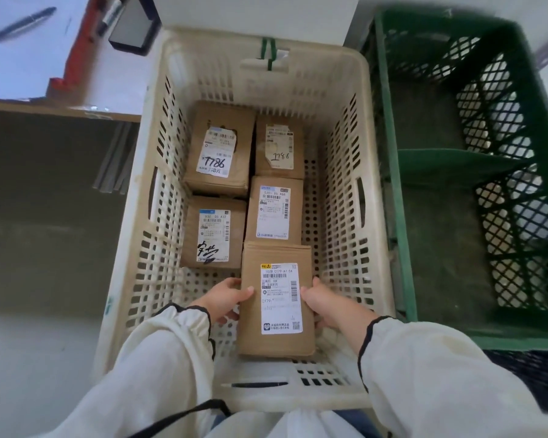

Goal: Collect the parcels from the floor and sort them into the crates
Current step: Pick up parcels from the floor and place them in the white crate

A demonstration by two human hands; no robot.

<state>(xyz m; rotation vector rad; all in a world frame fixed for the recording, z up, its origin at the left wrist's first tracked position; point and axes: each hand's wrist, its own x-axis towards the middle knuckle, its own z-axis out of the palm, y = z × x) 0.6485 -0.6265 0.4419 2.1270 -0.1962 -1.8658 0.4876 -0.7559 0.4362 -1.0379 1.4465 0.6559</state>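
Note:
A brown cardboard parcel (250, 336) with a white shipping label sits low inside the cream slatted crate (348, 172), near its front wall. My left hand (223, 298) grips the parcel's left edge, thumb on top. My right hand (321, 306) grips its right edge. Several other labelled brown parcels lie flat on the crate floor behind it, among them one marked 7786 (219, 147) and one with black handwriting (214, 232). A green mesh crate (393, 153) stands to the right, with no parcel visible inside.
A desk (29, 102) at the upper left carries a pen (23, 23), a marker and a dark tray. A dark crate corner (532, 368) shows at the lower right. Grey floor (38, 358) lies left of the cream crate.

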